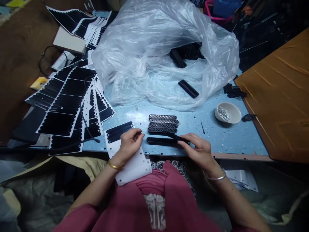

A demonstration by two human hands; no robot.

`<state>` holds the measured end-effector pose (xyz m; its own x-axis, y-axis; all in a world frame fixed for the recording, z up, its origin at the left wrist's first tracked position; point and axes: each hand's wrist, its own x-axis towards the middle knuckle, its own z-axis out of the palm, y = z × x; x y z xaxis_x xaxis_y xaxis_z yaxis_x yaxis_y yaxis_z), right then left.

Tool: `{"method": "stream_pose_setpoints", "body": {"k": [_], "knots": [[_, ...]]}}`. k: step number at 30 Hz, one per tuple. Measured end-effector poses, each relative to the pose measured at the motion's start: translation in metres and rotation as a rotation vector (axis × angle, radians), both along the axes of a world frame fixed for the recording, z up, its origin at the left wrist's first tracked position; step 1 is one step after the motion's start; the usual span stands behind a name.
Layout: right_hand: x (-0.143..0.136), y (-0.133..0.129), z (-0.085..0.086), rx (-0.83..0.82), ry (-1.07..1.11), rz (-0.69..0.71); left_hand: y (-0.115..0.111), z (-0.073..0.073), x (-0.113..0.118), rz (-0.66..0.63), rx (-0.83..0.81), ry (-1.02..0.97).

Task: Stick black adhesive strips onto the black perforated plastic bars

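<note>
My left hand (pixel 131 141) is over a white backing sheet (pixel 131 166) with black strips (pixel 119 131) at its top; thumb and fingertips are pinched, and whatever they hold is too small to make out. My right hand (pixel 196 148) grips the right end of a thin black strip (pixel 172 136), which slants above a long black bar (pixel 160 141) lying near the table's front edge. Just behind the bar, several perforated black pieces (pixel 163 123) lie side by side in a stack. A small dark pin-like tool (pixel 202 127) rests to their right.
A white bowl (pixel 235 114) of small metal parts stands at the right, near an orange-brown panel (pixel 280 96). Clear plastic (pixel 125 58) covers the back, with a black piece (pixel 188 89) on it. Sheets of black strips (pixel 65 96) and a cable (pixel 85 124) spread at left.
</note>
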<state>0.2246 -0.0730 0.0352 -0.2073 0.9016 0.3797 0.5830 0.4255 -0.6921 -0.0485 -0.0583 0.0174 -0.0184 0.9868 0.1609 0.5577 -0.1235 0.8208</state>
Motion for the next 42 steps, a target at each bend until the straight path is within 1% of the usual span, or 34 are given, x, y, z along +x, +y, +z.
{"method": "stream_pose_setpoints", "body": {"k": [2, 5, 8, 12, 16, 22, 25, 30, 35, 42], "knots": [[0.005, 0.01, -0.006, 0.011, -0.025, -0.023, 0.011, -0.009, 0.0, -0.055, -0.033, 0.035], [0.007, 0.024, -0.016, 0.031, -0.067, -0.002, 0.022, -0.018, 0.004, -0.135, -0.07, 0.025], [0.004, 0.031, -0.024, 0.039, -0.096, 0.029, 0.027, -0.021, 0.008, -0.188, -0.047, 0.027], [0.0, 0.03, -0.029, 0.043, -0.1, 0.05, 0.024, -0.019, 0.01, -0.229, -0.001, 0.026], [0.002, 0.024, -0.028, 0.016, -0.113, 0.066, 0.02, -0.019, 0.008, -0.239, 0.004, 0.01], [0.003, 0.027, -0.024, 0.096, -0.16, 0.059, 0.02, -0.022, 0.008, -0.242, 0.017, -0.011], [0.002, 0.03, -0.023, 0.064, -0.178, 0.108, 0.02, -0.021, 0.007, -0.266, 0.018, -0.004], [0.001, 0.027, -0.018, 0.037, -0.203, 0.183, 0.018, -0.02, 0.005, -0.269, -0.002, -0.016], [-0.004, 0.029, -0.014, 0.107, -0.231, 0.215, 0.017, -0.02, 0.005, -0.246, -0.019, -0.056], [-0.022, 0.037, -0.016, 0.195, -0.286, 0.287, 0.016, -0.02, 0.005, -0.232, -0.022, -0.084]]}}
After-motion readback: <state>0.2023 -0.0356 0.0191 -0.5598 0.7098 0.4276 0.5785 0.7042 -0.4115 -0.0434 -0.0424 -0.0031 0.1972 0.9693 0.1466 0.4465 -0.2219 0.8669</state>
